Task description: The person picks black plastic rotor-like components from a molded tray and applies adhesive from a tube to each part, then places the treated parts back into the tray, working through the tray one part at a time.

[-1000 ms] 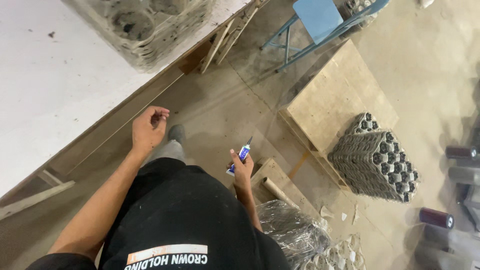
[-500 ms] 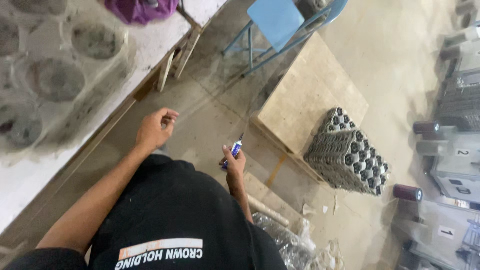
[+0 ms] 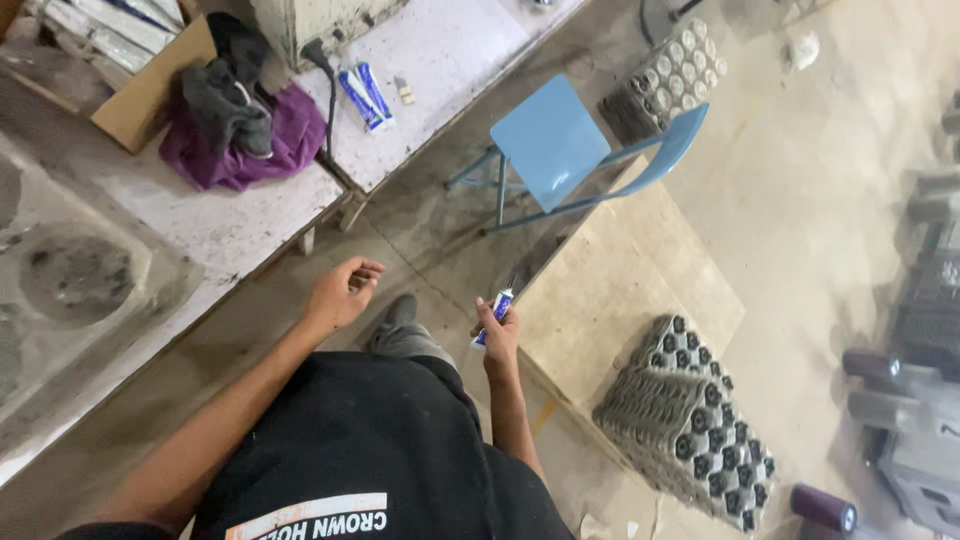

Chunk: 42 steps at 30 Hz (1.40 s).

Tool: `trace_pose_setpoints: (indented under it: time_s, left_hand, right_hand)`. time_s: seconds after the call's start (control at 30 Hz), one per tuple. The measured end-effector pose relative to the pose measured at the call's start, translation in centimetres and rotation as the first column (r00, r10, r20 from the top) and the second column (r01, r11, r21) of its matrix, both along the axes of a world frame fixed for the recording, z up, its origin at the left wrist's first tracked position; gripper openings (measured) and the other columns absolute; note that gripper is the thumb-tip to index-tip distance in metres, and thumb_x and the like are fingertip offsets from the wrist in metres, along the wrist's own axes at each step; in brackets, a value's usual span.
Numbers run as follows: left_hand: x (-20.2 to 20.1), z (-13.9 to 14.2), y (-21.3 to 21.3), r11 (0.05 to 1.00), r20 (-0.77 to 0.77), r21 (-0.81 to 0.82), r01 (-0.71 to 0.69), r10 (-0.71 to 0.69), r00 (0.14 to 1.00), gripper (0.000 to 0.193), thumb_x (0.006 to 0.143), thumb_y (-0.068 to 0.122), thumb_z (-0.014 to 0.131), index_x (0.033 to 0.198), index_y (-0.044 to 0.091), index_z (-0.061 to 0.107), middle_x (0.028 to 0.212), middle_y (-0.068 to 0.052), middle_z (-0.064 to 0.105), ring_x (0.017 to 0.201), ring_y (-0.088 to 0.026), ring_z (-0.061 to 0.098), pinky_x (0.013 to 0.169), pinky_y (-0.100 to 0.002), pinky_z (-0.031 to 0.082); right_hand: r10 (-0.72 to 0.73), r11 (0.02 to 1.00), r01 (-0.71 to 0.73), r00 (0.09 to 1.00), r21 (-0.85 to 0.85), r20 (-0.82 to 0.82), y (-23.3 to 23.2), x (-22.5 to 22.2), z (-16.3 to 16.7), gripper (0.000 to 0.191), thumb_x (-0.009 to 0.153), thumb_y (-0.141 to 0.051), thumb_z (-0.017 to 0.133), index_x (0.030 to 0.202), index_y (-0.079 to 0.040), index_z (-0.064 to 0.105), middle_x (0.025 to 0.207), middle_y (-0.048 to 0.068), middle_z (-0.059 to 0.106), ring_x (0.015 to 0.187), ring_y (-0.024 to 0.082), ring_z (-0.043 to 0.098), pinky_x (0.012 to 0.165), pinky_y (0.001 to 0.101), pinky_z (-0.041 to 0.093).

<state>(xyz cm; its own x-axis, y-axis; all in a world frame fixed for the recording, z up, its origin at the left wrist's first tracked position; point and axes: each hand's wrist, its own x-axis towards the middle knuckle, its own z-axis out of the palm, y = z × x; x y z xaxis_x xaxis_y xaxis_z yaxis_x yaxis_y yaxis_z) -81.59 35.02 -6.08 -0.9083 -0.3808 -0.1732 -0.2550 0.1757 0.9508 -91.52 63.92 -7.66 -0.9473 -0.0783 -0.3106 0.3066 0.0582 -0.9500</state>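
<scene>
Tube (image 3: 494,318) pinched upright in right hand (image 3: 499,338) grip; left hand (image 3: 340,292) empty.

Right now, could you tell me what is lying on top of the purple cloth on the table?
A dark grey garment lies bunched on the purple cloth, beside a cardboard box. Whatever is beneath the cloth is covered.

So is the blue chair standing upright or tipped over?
Upright: the chair stands on its legs by the bench, seat level and bare.
</scene>
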Motion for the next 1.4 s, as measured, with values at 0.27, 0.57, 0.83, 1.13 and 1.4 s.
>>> trace_pose_setpoints:
  time_s: [0.27,0.57,0.83,1.13,1.4]
  left_hand:
    - [-10.5,-0.2,1.2,0.964,0.010,0.110,-0.244,0.244,0.970,0.022,0.093,0.014,0.067,0.115,0.009,0.072,0.098,-0.006,0.076,0.085,-0.015,0.070,0.077,-0.031,0.056]
    - [-17.5,2.2,-1.1,0.918,-0.023,0.026,-0.396,0.397,0.918,0.024,0.093,0.011,0.066,0.116,0.007,0.071,0.104,-0.005,0.077,0.095,-0.013,0.074,0.083,-0.030,0.058]
    - [-25.9,4.8,-4.6,0.955,-0.061,-0.090,-0.283,0.278,0.958,0.024,0.092,0.011,0.067,0.115,0.011,0.070,0.105,-0.006,0.077,0.093,-0.018,0.075,0.076,-0.032,0.059]
    - [-33.2,5.7,-4.8,0.964,-0.019,0.054,-0.260,0.262,0.965,0.030,0.089,0.015,0.070,0.119,0.012,0.069,0.108,-0.003,0.078,0.096,-0.017,0.074,0.085,-0.033,0.055]
    - [-40.5,5.9,-4.9,0.942,-0.013,0.206,-0.266,0.275,0.961,0.039,0.086,0.022,0.077,0.122,0.011,0.068,0.110,-0.005,0.076,0.097,-0.016,0.074,0.087,-0.033,0.056]
  right_hand:
    - [0.216,0.976,-0.213,0.968,0.037,-0.131,-1.8,-19.0,4.4,0.025,0.090,-0.020,0.083,0.088,-0.006,0.062,0.066,0.000,0.056,0.052,0.008,0.052,0.048,0.0263,0.044]
    - [0.260,0.952,-0.269,0.962,-0.143,-0.080,-9.8,-32.6,1.1,0.026,0.086,-0.019,0.084,0.094,-0.009,0.062,0.065,-0.003,0.053,0.050,0.007,0.047,0.045,0.0265,0.041]
    - [0.141,0.982,-0.133,0.989,0.134,-0.045,-10.4,-45.7,1.7,0.027,0.088,-0.025,0.077,0.103,-0.005,0.069,0.074,0.002,0.065,0.049,0.011,0.054,0.040,0.0286,0.038]
    - [0.082,0.976,-0.036,0.975,0.216,-0.205,-16.9,-61.2,2.4,0.036,0.090,-0.030,0.077,0.105,0.002,0.073,0.088,0.010,0.075,0.057,0.011,0.062,0.045,0.0288,0.047]
    - [0.183,0.976,-0.153,0.962,0.153,-0.203,-19.6,-66.4,-2.1,0.031,0.092,-0.029,0.080,0.095,0.001,0.069,0.080,0.001,0.066,0.064,0.008,0.054,0.053,0.0286,0.042]
